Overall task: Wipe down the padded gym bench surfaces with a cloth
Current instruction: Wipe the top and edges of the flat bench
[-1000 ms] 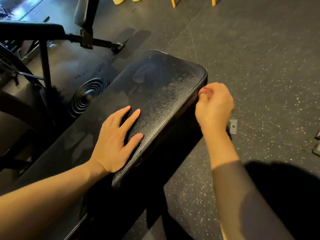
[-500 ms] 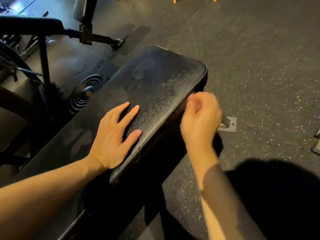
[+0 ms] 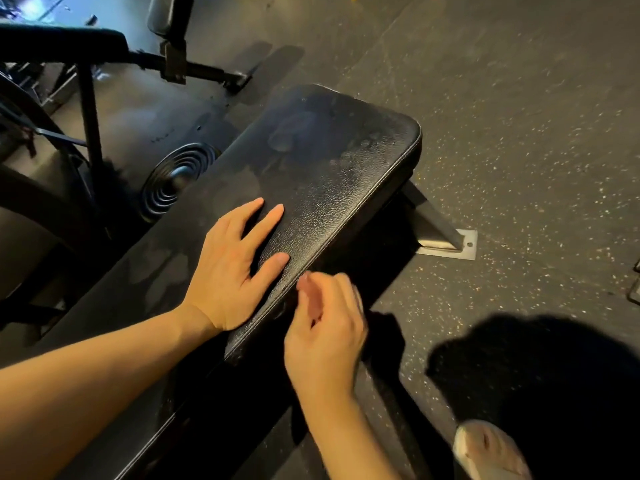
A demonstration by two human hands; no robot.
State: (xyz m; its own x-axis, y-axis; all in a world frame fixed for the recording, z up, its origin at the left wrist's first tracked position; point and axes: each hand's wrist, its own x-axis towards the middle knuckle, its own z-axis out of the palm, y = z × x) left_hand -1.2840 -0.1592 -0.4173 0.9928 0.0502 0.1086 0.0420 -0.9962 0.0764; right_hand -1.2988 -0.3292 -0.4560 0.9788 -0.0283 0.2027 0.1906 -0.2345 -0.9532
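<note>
Since the next stroke follows the pad's side, what matters is how the black textured-vinyl padded bench (image 3: 339, 161) lies: long axis runs near-left to far-right, rounded end at the far right, smudges & dull patches across the top. Its right side wall faces the right hand, so that hand is nearer the edge. The left hand is on top, not at the side.

Left hand (image 3: 235, 268): flat on the bench top, fingers straight & spread, gripping nothing; prob. bracing. Right hand (image 3: 325, 337): at the bench's right seam, just near-right of the left hand, fingers curled inward and motion-blurred. Can't tell if it grasps anything. A dark hanging shape (image 3: 382, 337) just right of it may be the cloth or only shadow, too dark to say.

Around them are speckled grey rubber floor (image 3: 519, 133), a bare metal foot plate (image 3: 446, 244) under the far end, and a black ribbed weight plate (image 3: 173, 181) left of the bench.

Vs 1 s ago, the right hand has slid along the side edge from the far-right corner toward the near end, now beside the left hand. The foot plate it partly hid is exposed. The left hand hasn't shifted on the pad.
</note>
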